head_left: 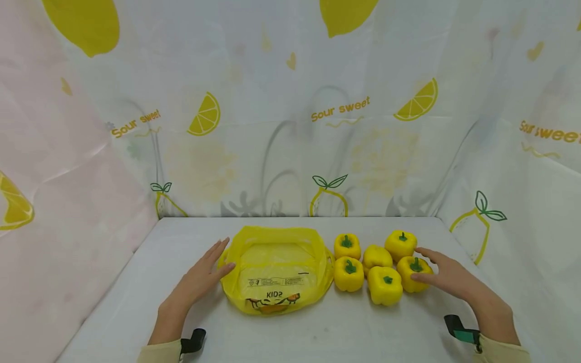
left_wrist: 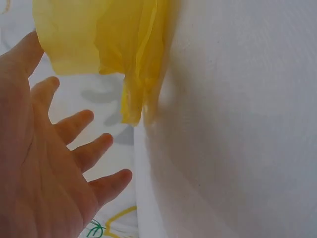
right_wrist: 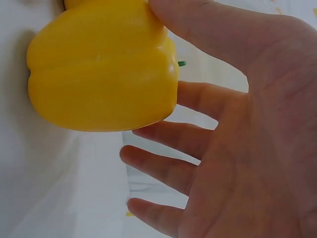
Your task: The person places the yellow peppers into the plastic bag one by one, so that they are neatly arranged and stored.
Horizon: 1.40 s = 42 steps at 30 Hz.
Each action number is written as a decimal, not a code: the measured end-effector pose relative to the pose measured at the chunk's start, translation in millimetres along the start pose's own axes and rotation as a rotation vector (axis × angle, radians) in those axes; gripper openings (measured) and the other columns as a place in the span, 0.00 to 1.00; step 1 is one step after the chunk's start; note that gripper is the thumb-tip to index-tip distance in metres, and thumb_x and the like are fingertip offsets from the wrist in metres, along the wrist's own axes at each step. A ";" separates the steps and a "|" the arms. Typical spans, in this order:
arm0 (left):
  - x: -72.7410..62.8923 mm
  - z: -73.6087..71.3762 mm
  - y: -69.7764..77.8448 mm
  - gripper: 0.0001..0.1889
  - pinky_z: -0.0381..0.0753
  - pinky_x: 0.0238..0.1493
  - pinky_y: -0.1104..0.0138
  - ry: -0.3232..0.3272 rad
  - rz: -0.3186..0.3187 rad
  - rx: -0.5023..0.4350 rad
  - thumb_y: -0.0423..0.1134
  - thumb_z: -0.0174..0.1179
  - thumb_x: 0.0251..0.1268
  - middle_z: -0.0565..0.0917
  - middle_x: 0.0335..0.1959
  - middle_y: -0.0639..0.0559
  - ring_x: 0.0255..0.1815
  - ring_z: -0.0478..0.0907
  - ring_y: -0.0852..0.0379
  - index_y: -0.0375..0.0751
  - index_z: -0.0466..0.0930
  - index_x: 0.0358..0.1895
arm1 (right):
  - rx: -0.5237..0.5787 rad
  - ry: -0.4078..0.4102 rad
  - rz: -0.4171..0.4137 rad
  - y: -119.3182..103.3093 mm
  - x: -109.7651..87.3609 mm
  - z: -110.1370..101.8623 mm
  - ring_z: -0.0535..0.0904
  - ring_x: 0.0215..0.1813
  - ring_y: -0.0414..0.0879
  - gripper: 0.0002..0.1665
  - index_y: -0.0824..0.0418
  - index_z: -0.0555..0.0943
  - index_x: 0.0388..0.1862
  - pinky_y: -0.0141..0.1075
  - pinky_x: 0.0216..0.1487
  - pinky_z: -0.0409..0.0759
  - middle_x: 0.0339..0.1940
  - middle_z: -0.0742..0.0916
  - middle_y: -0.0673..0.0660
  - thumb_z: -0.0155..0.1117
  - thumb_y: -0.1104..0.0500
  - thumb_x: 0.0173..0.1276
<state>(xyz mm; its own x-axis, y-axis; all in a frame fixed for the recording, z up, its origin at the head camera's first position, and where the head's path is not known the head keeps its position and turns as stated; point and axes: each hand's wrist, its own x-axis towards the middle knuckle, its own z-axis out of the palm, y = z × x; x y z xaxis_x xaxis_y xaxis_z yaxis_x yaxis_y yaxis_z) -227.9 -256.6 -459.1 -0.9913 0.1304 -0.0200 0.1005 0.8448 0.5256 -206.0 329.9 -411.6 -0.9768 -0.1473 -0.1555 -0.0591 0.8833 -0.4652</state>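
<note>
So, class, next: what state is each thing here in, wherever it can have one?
Yellow bag: rumpled, mouth apparently open
Five peppers: upright, stems visible
Sixth pepper, in the middle: stem not visible
Left hand: fingers spread, beside the bag
Right hand: fingers spread around the near right pepper, contact unclear
Backdrop cloth: hanging, creased

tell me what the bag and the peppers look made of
Yellow bag: likely thin plastic film with a slight sheen; it is translucent and creased. Yellow peppers: smooth, softly glossy surface with pale highlights; could be real pepper flesh or moulded plastic or foam.
</note>
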 end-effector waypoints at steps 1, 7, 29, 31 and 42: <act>0.0 0.4 0.9 0.40 0.53 0.69 0.27 -0.004 0.007 -0.007 0.70 0.45 0.69 0.47 0.83 0.47 0.81 0.48 0.35 0.72 0.39 0.80 | 0.004 -0.002 -0.001 -0.4 -0.1 -0.1 0.69 0.66 0.75 0.53 0.68 0.62 0.74 0.67 0.56 0.75 0.70 0.70 0.78 0.64 0.35 0.63; -0.8 3.7 7.3 0.39 0.54 0.74 0.33 -0.009 0.042 -0.052 0.64 0.53 0.69 0.55 0.81 0.48 0.81 0.52 0.37 0.71 0.47 0.79 | 0.020 -0.021 -0.013 -1.2 -0.1 1.1 0.74 0.61 0.70 0.51 0.68 0.65 0.72 0.63 0.54 0.78 0.67 0.74 0.77 0.66 0.37 0.61; -1.2 8.7 11.2 0.37 0.57 0.76 0.38 -0.034 0.064 -0.046 0.49 0.59 0.69 0.63 0.78 0.42 0.78 0.58 0.36 0.56 0.55 0.79 | 0.183 -0.017 -0.102 8.3 1.8 13.1 0.76 0.57 0.57 0.44 0.67 0.66 0.61 0.53 0.55 0.80 0.59 0.79 0.65 0.74 0.52 0.48; -1.6 8.3 12.3 0.37 0.57 0.76 0.38 -0.037 0.063 -0.052 0.48 0.59 0.69 0.63 0.78 0.42 0.78 0.58 0.35 0.56 0.55 0.79 | 0.178 -0.010 -0.097 9.2 1.9 14.1 0.76 0.57 0.57 0.44 0.67 0.66 0.61 0.53 0.55 0.80 0.59 0.79 0.65 0.74 0.51 0.48; -1.6 5.7 15.5 0.38 0.55 0.77 0.40 -0.047 0.042 -0.059 0.43 0.56 0.69 0.60 0.79 0.40 0.79 0.56 0.36 0.49 0.52 0.80 | 0.173 0.069 -0.061 4.0 -6.2 6.0 0.74 0.60 0.66 0.45 0.65 0.65 0.62 0.59 0.55 0.79 0.64 0.76 0.71 0.75 0.50 0.50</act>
<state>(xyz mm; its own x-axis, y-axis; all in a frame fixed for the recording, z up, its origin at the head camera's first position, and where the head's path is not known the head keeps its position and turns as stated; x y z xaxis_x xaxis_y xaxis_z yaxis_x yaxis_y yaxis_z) -224.2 -240.8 -455.8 -0.9810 0.1904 -0.0362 0.1352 0.8063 0.5759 -198.9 331.7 -417.7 -0.9847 -0.1617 -0.0649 -0.0880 0.7831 -0.6157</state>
